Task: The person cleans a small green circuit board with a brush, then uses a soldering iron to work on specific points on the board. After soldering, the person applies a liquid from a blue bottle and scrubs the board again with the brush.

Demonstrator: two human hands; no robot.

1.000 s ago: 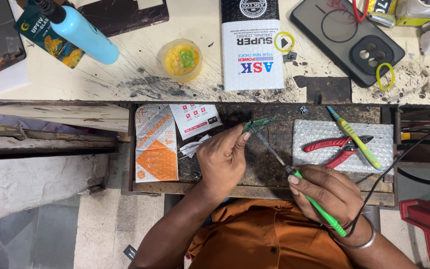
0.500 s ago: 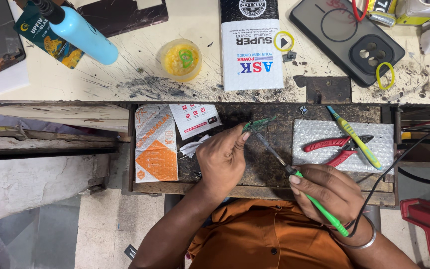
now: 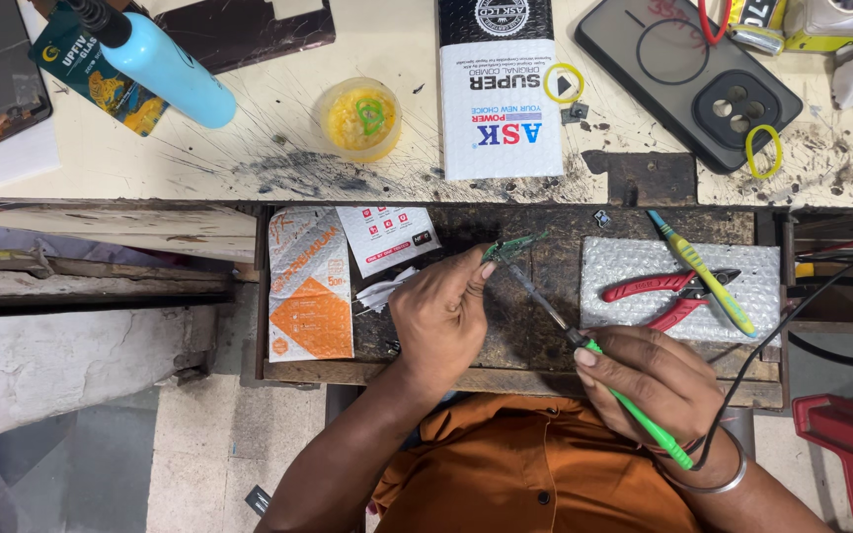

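Head view shows the left hand (image 3: 438, 318) pinching a small green board (image 3: 511, 246) over the open drawer (image 3: 545, 296), right hand (image 3: 649, 380) gripping the soldering iron (image 3: 634, 410), whose tip should touch steadily, briefly.

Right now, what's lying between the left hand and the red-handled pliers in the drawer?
In the head view, only the soldering iron crosses that stretch, its metal shaft slanting from the right hand up toward the small green board pinched by the left hand, short of the red-handled pliers.
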